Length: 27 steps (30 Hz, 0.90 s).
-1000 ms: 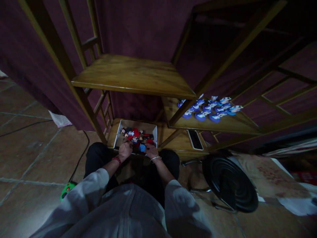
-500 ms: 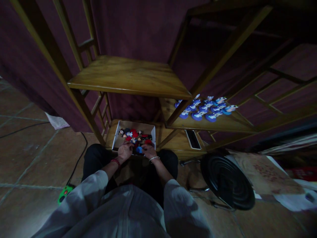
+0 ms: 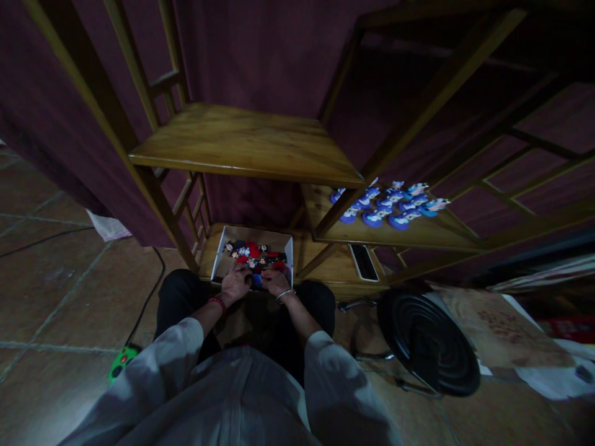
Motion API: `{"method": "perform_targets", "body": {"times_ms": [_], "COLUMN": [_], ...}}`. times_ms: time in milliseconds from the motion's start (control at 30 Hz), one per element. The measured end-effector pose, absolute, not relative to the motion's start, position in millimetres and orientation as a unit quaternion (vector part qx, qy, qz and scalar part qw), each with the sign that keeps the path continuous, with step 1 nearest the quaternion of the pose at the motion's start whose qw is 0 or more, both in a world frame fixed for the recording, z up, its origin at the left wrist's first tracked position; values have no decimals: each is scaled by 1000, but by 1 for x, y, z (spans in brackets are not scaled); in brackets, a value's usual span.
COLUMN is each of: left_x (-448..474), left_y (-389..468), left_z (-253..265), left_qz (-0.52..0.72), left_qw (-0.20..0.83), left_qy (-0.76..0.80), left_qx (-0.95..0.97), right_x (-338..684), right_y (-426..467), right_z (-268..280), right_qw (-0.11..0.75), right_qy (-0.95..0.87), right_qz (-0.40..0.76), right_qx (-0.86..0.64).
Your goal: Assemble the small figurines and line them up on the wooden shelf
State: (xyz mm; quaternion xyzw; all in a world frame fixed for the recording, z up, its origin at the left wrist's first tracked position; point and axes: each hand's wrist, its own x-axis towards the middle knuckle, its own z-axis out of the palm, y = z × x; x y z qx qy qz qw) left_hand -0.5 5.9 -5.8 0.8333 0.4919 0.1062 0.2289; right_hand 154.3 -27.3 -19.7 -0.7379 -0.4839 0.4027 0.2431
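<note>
A shallow white box (image 3: 289, 251) on the low wooden shelf holds several small toy figurines (image 3: 252, 249) in red, black, white and blue. At its near side, a blue rounded figurine part (image 3: 257, 282) sits between my two hands. My left hand (image 3: 236, 281), with a red bead bracelet at the wrist, has its fingers closed at the blue part's left edge. From the other side my right hand (image 3: 276, 282), wearing a pale bracelet, pinches its right edge. The fingertips are partly hidden and dark.
Rows of blue and white figurines (image 3: 390, 204) stand on the shelf to the right. A wooden shelf board (image 3: 246, 139) overhangs the box. Right of me are a black round stool (image 3: 427, 341) and a narrow white-rimmed tray (image 3: 364, 262); a green device (image 3: 123, 364) lies on the floor left.
My right hand has moved slightly left and nearer to my left hand. The blue part has shifted a little left between them. The left hand has barely moved.
</note>
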Motion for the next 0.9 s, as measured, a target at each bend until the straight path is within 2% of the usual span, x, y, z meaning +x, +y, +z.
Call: {"method": "perform_targets", "body": {"times_ms": [267,533,900], "left_x": [0,1,5], "left_y": [6,5,4], "left_z": [-8,-6,-3], "left_qz": [96,92,48], "left_qw": [242,233,231], "left_qy": [512,538,576], "left_qx": [818,805,783], "right_x": [153,154,141], "right_y": [-25,-25,-19], "right_z": [-27,-36,-13], "right_qw": [256,230,230], "right_qy": [-484,-526,-570], "right_qz": [404,354,238], "right_qx": [-733,-738,-752]}}
